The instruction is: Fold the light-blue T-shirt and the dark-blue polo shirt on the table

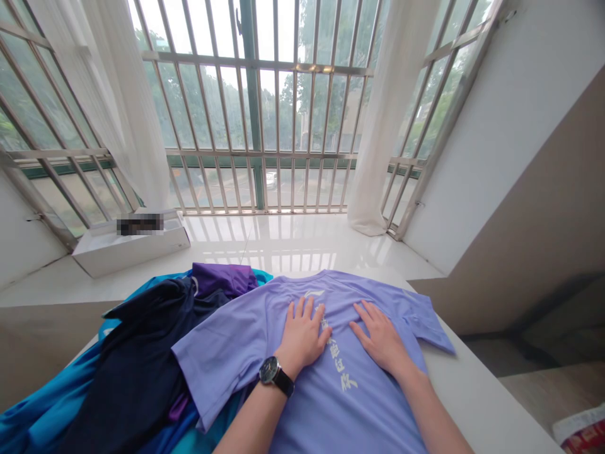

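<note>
A lavender T-shirt [246, 340] with white lettering down its back lies spread flat on a white table [477, 403]. My left hand [302, 334], with a black watch on its wrist, rests palm down on the middle of the shirt, fingers stretched out. Just to its right, my right hand [380, 337] lies flat on the shirt too, fingers spread. Neither hand holds anything.
A heap of clothes lies left of the shirt: a navy garment [142, 359], a purple one [222, 280] and a bright blue one [42, 410]. A white box [132, 249] sits on the glossy window ledge [293, 243]. Barred windows and white curtains stand behind. The table's right edge drops to the floor.
</note>
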The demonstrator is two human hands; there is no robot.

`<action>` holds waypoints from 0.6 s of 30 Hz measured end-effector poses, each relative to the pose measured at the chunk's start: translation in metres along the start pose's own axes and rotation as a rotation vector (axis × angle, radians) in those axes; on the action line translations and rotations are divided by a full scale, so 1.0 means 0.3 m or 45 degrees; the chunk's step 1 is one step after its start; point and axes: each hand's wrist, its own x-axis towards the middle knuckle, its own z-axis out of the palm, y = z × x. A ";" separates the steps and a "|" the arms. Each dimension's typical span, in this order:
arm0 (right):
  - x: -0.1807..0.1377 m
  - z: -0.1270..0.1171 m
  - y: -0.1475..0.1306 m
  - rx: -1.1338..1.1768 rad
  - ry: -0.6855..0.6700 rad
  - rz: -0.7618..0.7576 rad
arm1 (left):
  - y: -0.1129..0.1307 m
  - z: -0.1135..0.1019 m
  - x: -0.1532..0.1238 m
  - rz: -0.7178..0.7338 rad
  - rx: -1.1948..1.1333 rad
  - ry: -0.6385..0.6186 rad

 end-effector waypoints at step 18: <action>-0.002 -0.018 -0.011 0.011 -0.018 0.012 | -0.001 0.001 0.003 -0.006 -0.003 -0.005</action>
